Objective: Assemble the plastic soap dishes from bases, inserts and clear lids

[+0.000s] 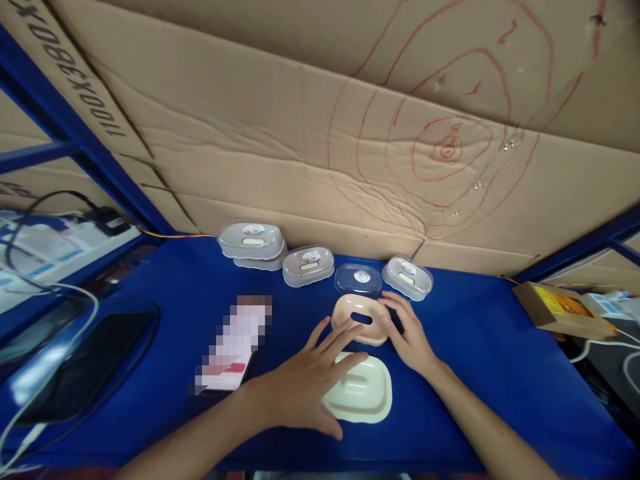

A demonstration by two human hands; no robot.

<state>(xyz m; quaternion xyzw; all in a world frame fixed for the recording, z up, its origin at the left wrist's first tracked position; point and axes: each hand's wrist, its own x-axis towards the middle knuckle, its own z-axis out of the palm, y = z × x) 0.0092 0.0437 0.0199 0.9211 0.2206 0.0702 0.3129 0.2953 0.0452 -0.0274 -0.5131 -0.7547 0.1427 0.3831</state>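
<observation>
A peach oval plastic dish (345, 308) with a long slot in its middle lies on the blue table. My right hand (411, 333) holds it at its right end, the thumb on the rim and the fingers around the far corner. My left hand (313, 377) is spread wide, fingertips at the dish's near left side. Below the left fingers lies a cream shallow tray (370, 393) with a raised ridge, partly covered by that hand. Right behind the peach dish is a clear oval lid (357, 279) with a round sticker.
Along the cardboard wall (250, 133) stand clear-lidded oval boxes: a stacked pair (253, 241), a single box (308, 265) and another box (407, 277). A phone (233, 347) lies left of my left hand. Cables and a black device (85, 360) are farther left; a small carton (560, 310) sits right.
</observation>
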